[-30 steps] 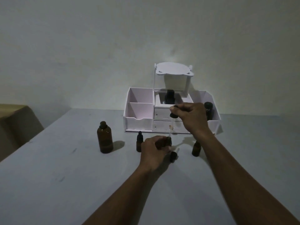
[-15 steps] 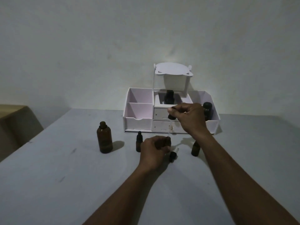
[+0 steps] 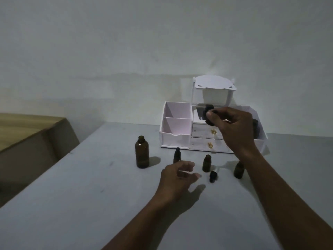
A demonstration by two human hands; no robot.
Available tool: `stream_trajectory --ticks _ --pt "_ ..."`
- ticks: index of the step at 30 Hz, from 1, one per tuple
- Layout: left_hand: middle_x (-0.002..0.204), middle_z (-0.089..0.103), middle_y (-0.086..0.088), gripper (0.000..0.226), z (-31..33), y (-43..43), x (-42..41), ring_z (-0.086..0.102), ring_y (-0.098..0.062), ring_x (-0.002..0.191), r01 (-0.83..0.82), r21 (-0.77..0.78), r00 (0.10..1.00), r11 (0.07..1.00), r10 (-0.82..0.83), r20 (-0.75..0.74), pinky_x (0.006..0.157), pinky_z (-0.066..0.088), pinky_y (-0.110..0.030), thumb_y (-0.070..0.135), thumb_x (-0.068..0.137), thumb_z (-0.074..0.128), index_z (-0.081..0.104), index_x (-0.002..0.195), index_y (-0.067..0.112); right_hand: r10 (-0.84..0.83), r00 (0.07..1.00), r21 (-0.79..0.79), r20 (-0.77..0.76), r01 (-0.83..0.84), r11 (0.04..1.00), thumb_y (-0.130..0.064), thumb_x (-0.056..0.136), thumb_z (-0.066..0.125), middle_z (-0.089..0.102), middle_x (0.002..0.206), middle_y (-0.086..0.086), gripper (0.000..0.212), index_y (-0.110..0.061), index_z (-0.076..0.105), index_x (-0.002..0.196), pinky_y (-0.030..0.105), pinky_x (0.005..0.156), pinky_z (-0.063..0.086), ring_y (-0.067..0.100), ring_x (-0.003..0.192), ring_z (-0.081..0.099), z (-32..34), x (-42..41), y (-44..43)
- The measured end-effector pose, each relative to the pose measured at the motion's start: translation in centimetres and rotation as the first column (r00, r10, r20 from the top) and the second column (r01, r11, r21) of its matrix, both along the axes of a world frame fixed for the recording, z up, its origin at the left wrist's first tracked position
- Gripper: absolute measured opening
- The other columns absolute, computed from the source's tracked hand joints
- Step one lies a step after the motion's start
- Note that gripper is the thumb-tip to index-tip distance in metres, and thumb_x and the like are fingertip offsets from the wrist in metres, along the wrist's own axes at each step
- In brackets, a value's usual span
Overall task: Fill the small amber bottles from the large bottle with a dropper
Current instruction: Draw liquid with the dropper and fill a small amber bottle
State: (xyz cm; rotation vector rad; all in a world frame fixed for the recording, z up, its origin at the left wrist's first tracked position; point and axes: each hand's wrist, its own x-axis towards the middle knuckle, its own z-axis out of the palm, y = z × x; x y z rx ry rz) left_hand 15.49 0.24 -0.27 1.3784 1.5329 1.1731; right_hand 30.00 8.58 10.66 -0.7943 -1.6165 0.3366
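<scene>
The large amber bottle [image 3: 142, 153] stands uncapped at the left of the grey table [image 3: 90, 204]. Three small amber bottles stand in a row: a capped one [image 3: 177, 156], an uncapped middle one [image 3: 206, 163] and a right one [image 3: 239, 169]. A black dropper cap [image 3: 213, 176] lies on the table in front of the middle bottle. My right hand [image 3: 232, 128] is raised in front of the organizer, pinching the black bulb of a dropper [image 3: 209, 121]. My left hand [image 3: 178, 179] hovers open just left of the middle bottle, touching nothing.
A white desk organizer [image 3: 177, 136] with open compartments, two drawers and a raised top shelf stands at the back against the wall, with dark bottles inside it. A brown box-like surface [image 3: 27, 134] sits off the table's left edge.
My left hand has let go of the middle small bottle and drawn back, open. My right hand has lifted the dropper up and away from that bottle's mouth. The camera has shifted.
</scene>
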Motion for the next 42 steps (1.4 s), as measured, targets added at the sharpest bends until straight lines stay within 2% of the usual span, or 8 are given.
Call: stream_trajectory --ticks 5,8,12,19,23,29,34,42 --pt "0.1 0.071 0.013 0.016 0.5 -3.0 -7.0 0.063 0.016 0.085 -0.055 0.068 0.997 0.996 0.058 -0.045 0.066 0.048 -0.004 0.021 0.089 0.076 0.074 0.105 0.023 0.166 0.983 -0.036 -0.076 -0.169 0.985 -0.015 0.086 0.074 0.075 0.08 -0.009 0.009 -0.022 0.075 0.093 0.018 0.073 0.057 0.006 0.073 0.073 0.3 -4.0 -1.5" --pt "0.1 0.071 0.014 0.016 0.2 -3.4 -10.7 0.066 0.009 0.083 -0.203 0.096 0.977 0.974 0.208 -0.053 0.063 0.045 -0.003 0.018 0.086 0.078 0.073 0.096 0.029 0.201 0.97 -0.066 -0.139 -0.211 0.975 -0.014 0.086 0.074 0.076 0.081 -0.002 0.008 -0.02 0.076 0.091 0.033 0.078 0.061 0.015 0.075 0.075 0.2 -6.7 -1.3" --pt "0.12 0.069 0.003 0.037 -0.4 -2.0 -14.6 0.063 -0.01 0.105 -0.375 0.083 0.925 0.923 0.378 -0.032 0.085 0.049 -0.022 0.024 0.08 0.085 0.069 0.113 0.028 0.213 0.952 -0.111 -0.219 -0.241 0.964 -0.019 0.085 0.074 0.076 0.08 -0.012 0.015 -0.034 0.073 0.086 0.037 0.082 0.061 0.011 0.078 0.075 -0.1 -10.1 -0.8" --pt "0.13 0.065 -0.001 0.077 -0.8 1.5 -15.4 0.063 -0.019 0.113 -0.37 0.077 0.928 0.926 0.363 0.083 0.097 0.054 -0.037 0.029 0.066 0.094 0.061 0.135 0.021 0.192 0.96 -0.187 -0.206 -0.231 0.955 -0.028 0.086 0.074 0.077 0.09 -0.006 0.014 -0.023 0.076 0.099 0.04 0.088 0.059 0.01 0.086 0.074 -1.2 -13.2 0.6" --pt "0.113 0.07 0.009 0.072 -1.2 2.7 -15.1 0.065 -0.01 0.107 -0.339 0.109 0.938 0.934 0.327 0.118 0.087 0.052 -0.024 0.032 0.061 0.097 0.065 0.125 0.025 0.227 0.942 -0.195 -0.245 -0.278 0.941 -0.025 0.086 0.074 0.077 0.087 -0.005 0.009 -0.026 0.075 0.095 0.035 0.086 0.06 0.009 0.083 0.074 -1.4 -13.9 0.8" --pt "0.113 0.073 0.003 0.061 -1.2 2.9 -15.0 0.068 -0.02 0.107 -0.304 0.089 0.949 0.948 0.294 0.112 0.098 0.055 -0.042 0.019 0.066 0.094 0.068 0.122 0.022 0.212 0.97 -0.144 -0.119 -0.229 0.963 -0.028 0.088 0.072 0.075 0.083 -0.013 0.006 -0.03 0.073 0.094 0.022 0.079 0.058 0.002 0.081 0.072 -1.7 -15.0 1.2" --pt "0.115 0.07 0.006 0.061 -1.4 2.8 -14.5 0.067 -0.019 0.104 -0.304 0.03 0.941 0.952 0.295 0.168 0.093 0.058 -0.04 0.016 0.069 0.094 0.067 0.123 0.022 0.24 0.971 -0.139 -0.02 -0.24 0.961 -0.029 0.087 0.072 0.073 0.08 -0.016 0.01 -0.025 0.075 0.096 0.002 0.068 0.048 -0.005 0.076 0.069 -2.0 -16.4 1.0" --pt "0.105 0.073 0.008 0.053 -1.2 2.5 -14.8 0.069 -0.011 0.098 -0.271 0.07 0.953 0.96 0.258 0.159 0.085 0.058 -0.029 0.019 0.073 0.091 0.07 0.122 0.017 0.259 0.955 -0.262 0.145 -0.216 0.941 -0.027 0.085 0.075 0.072 0.084 -0.013 0.014 -0.019 0.078 0.096 0.0 0.068 0.045 -0.01 0.077 0.066 -5.4 -17.5 1.3"
